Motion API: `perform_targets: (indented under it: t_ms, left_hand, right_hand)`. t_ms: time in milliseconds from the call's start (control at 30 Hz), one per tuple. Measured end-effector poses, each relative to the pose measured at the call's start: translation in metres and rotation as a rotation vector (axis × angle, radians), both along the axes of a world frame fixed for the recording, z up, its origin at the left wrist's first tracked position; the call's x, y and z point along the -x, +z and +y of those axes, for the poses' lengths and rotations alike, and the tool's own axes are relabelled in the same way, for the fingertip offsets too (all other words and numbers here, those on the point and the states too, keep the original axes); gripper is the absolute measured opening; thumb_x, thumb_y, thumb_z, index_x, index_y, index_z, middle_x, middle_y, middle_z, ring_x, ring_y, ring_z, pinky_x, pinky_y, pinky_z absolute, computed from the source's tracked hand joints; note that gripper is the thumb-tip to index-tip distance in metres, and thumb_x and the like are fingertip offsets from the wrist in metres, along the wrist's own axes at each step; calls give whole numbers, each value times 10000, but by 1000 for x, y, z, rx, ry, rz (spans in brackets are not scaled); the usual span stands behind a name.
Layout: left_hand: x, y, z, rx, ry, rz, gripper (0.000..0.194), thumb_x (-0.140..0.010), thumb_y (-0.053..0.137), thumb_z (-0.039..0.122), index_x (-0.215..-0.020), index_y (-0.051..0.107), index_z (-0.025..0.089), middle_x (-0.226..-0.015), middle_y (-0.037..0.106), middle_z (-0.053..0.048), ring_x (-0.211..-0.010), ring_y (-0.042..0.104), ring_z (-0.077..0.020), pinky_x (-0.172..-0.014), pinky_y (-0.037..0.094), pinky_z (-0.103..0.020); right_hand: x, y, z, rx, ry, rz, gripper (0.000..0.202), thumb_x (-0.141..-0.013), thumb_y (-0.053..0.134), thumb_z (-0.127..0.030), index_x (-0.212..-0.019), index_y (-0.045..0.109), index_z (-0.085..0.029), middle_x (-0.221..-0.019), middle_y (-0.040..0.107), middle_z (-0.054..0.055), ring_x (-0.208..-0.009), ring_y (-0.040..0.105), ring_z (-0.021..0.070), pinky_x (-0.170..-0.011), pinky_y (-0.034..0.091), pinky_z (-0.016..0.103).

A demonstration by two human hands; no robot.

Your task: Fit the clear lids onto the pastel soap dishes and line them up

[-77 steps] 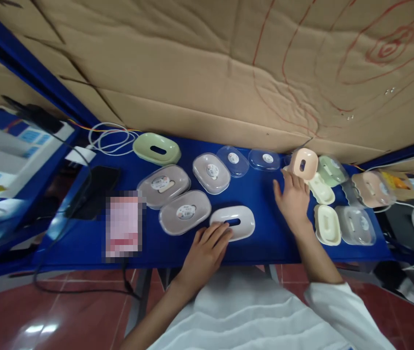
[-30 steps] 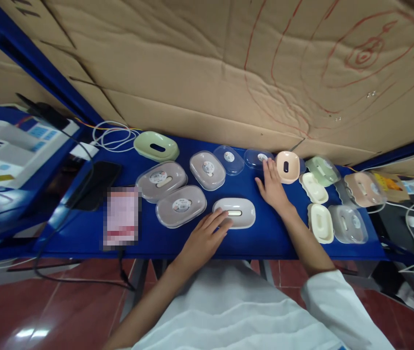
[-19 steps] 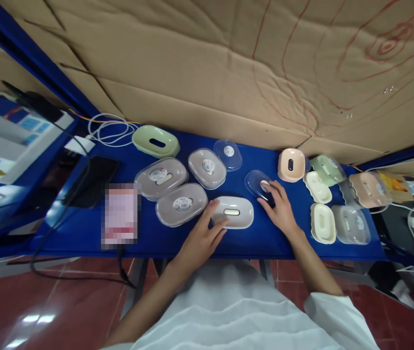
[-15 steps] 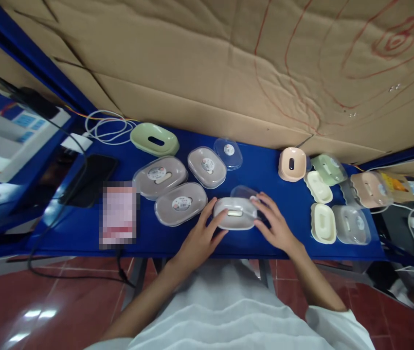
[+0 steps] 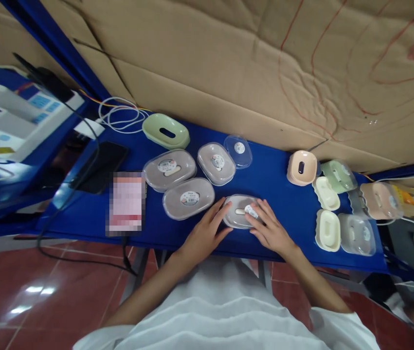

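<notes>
While both hands are reaching over the blue table point(image 5: 276, 194), a gray lidded soap box point(image 5: 240, 212) is lying flat between them, near the front edge. The left hand point(image 5: 204, 236) is touching its left end, thumb and fingers spread; the right hand point(image 5: 273, 230) is touching the right end of its clear lid, fingers spread too, by a round label point(image 5: 251, 211). Leftward, three gray lidded boxes point(image 5: 188, 198) are sitting close together, and a loose clear lid point(image 5: 239, 151) is lying just beside the rightmost. Behind them, an open green soap box point(image 5: 166, 131) is standing near a coiled white cable point(image 5: 121, 116). Well to the right, a peach soap box point(image 5: 302, 168) is standing, with two cream soap dishes point(image 5: 328, 231) lying nearby.
</notes>
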State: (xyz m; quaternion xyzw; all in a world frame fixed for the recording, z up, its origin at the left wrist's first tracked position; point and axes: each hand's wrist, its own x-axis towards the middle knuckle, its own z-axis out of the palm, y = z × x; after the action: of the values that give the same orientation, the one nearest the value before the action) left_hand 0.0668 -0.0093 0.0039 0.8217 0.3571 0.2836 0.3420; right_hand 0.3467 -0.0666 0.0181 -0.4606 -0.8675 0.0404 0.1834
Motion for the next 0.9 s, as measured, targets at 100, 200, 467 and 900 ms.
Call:
perform_targets:
  t_ms: [100, 200, 467, 900]
  left_hand:
    - [1, 1, 1, -1, -4, 6, 724, -1042, 649, 315, -1675, 298, 310, -1682, 454, -146, -1553, 471, -277, -1235, 485, -453]
    - [1, 0, 2, 5, -5, -6, 712, -1039, 654, 306, -1667, 316, 305, -1672, 469, -144, -1547, 480, -273, -1235, 484, -450]
    - [2, 0, 0, 11, -19, 21, 714, -1050, 634, 328, -1681, 300, 320, -1689, 445, -135, -1545, 484, -276, -1199, 527, -428]
    - [1, 9, -8, -526, -105, 148, 465, -1007, 578, 66, -1445, 637, 212, -1532, 617, -137, -1458, 562, -302, -1217, 499, -469]
  right_hand:
    - [-3, -2, -6, 34, -20, -45, 594, -1032, 645, -275, -1601, 495, -360, -1660, 492, 82, -1611, 338, 352, -1274, 369, 693]
    - [0, 2, -9, 32, -20, -70, 607, -1028, 649, -254, -1605, 490, -356, -1634, 525, 89, -1596, 375, 340, -1287, 351, 686]
    - [7, 0, -6, -28, -15, -94, 543, -1032, 651, -267, -1553, 549, -381, -1560, 610, 65, -1509, 511, 299, -1306, 347, 634]
    - [-12, 30, 102, 74, -199, 186, 530, -1145, 279, -415, -1621, 472, -287, -1586, 588, 75, -1510, 495, 265, -1250, 403, 519]
